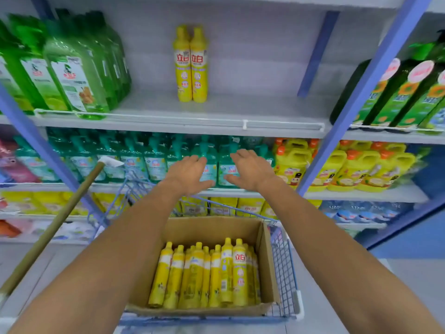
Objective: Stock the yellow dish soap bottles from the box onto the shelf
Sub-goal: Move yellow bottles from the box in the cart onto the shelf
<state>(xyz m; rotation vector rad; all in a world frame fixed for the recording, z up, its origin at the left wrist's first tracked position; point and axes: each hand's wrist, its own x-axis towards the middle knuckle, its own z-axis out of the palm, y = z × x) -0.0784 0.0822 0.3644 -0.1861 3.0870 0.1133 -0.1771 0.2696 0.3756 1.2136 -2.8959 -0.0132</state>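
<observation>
Two yellow dish soap bottles (191, 65) stand upright side by side at the back of the grey shelf (168, 121). Below, a cardboard box (266, 266) in a blue wire cart holds several more yellow bottles (207, 273), standing upright. My left hand (190, 173) and my right hand (250, 171) are both stretched out in mid-air, above the box and below the shelf edge. Their fingers are spread and relaxed, and neither holds anything.
Green bottles (72, 73) fill the shelf's left end; dark green bottles (397, 92) stand in the bay to the right. Teal pump bottles (154, 160) and yellow jugs (337, 165) line the shelf below. A wooden pole (60, 218) leans at left. The blue wire cart (284, 273) holds the box.
</observation>
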